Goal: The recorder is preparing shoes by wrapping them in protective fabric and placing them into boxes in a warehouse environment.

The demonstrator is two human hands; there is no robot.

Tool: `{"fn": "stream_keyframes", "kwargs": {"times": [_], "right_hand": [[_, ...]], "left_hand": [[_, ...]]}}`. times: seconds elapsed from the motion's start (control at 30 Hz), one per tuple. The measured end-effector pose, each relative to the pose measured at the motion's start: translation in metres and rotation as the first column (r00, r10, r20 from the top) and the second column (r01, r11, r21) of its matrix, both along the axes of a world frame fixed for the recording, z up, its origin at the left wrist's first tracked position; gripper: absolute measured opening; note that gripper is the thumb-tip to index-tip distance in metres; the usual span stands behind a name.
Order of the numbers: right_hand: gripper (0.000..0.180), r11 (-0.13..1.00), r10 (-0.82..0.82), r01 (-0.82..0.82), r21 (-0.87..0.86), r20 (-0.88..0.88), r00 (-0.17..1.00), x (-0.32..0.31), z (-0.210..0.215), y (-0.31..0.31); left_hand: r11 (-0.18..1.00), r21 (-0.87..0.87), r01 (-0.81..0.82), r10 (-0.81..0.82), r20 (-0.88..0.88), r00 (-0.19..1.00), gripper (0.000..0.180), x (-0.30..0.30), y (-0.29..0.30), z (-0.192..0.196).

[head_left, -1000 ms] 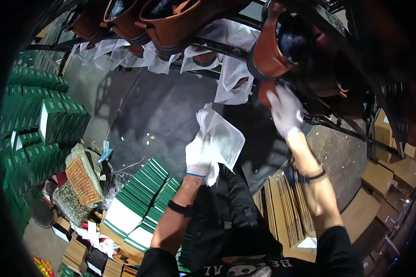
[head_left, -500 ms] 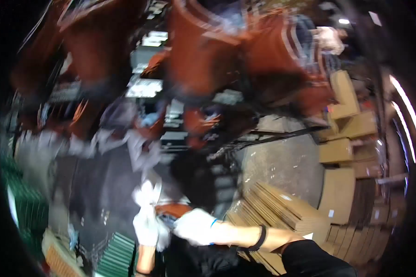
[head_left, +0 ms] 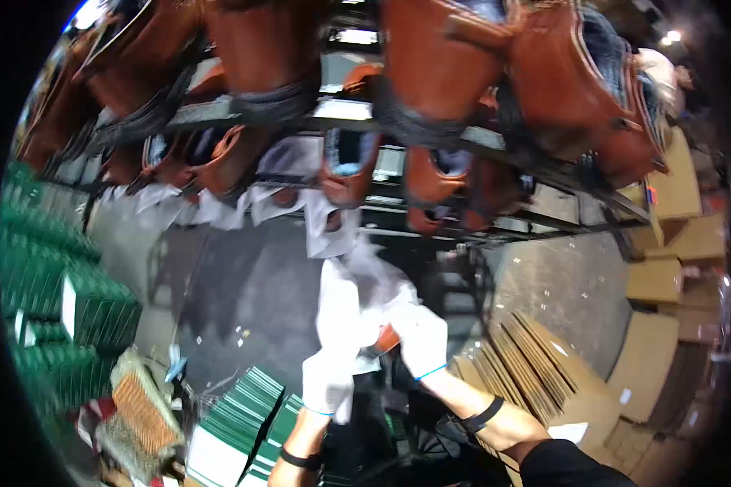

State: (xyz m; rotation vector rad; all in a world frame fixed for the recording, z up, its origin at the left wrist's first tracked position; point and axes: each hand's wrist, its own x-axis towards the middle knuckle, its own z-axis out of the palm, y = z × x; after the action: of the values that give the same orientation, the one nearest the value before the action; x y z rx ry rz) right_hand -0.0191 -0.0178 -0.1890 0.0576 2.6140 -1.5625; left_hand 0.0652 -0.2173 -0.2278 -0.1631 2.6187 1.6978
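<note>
My left hand, in a white glove, is closed around white paper at lower centre. My right hand, gloved the same way, grips the paper's right side. Between them a small patch of a brown leather shoe shows. The paper and the gloves cover the rest of it. Both hands are partly smeared by motion, so single fingers are hard to make out. Beyond my hands, brown boots stand on the top level of a dark rack, with more brown shoes on the level below.
White paper hangs along the lower rack. Green boxes are piled at the left, and more green boxes stand near my left forearm. A woven cushion-like thing lies beside them. Flat cardboard and cartons are at the right.
The view has swung left, so the rack and boxes sit further right. My hands have moved apart, with the white paper stretched between them; less of the brown shoe shows.
</note>
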Motion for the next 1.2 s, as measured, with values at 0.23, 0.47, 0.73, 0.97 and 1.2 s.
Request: {"fn": "stream_keyframes", "kwargs": {"times": [0.23,0.47,0.73,0.97,1.2], "right_hand": [[0.016,0.909,0.261,-0.054,0.414,-0.462,0.847,-0.110,-0.080,-0.005],[0.024,0.949,0.272,-0.241,0.203,-0.148,0.951,-0.051,-0.088,0.000],[0.075,0.814,0.334,-0.247,0.526,-0.076,0.940,-0.141,-0.038,0.080],[0.030,0.860,0.339,-0.338,0.382,0.068,0.938,-0.135,-0.021,0.126],[0.024,0.833,-0.025,0.396,-0.386,0.689,0.724,0.007,0.103,0.141]], "left_hand": [[0.931,0.109,-0.349,0.350,0.009,0.937,0.017,-0.018,0.012,-0.066],[0.950,0.081,-0.302,0.287,0.156,0.945,0.020,-0.054,0.032,-0.106],[0.931,0.055,-0.362,0.341,0.229,0.912,0.031,-0.036,0.045,-0.087],[0.927,-0.033,-0.374,0.365,0.311,0.878,0.035,-0.063,0.088,-0.089],[0.945,-0.198,-0.258,0.318,0.392,0.863,0.032,-0.050,0.089,-0.086]]}}
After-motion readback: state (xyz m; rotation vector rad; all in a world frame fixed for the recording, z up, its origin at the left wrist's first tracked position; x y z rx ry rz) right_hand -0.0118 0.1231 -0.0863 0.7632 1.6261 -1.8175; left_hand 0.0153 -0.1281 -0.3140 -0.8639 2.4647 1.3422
